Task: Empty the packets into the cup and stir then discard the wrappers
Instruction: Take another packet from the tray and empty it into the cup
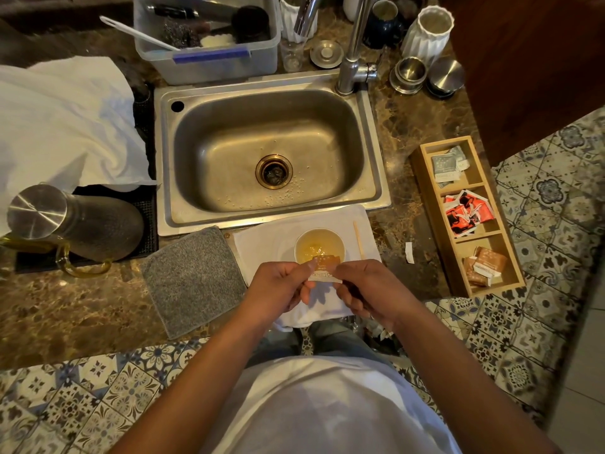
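A white paper cup (319, 244) with yellowish liquid stands on a white napkin (262, 244) at the counter's front edge, just below the sink. My left hand (281, 286) and my right hand (363, 290) both pinch a small brown packet (324, 268), held over the cup's near rim. A wooden stir stick (359, 240) lies on the napkin right of the cup. A small torn white scrap (409, 252) lies on the counter further right.
A wooden three-part box (425, 178) at the right holds grey, red and brown packets. The steel sink (268, 152) is behind the cup. A grey cloth (193, 276) lies to the left, beyond it a glass pitcher (75, 221) on a black mat.
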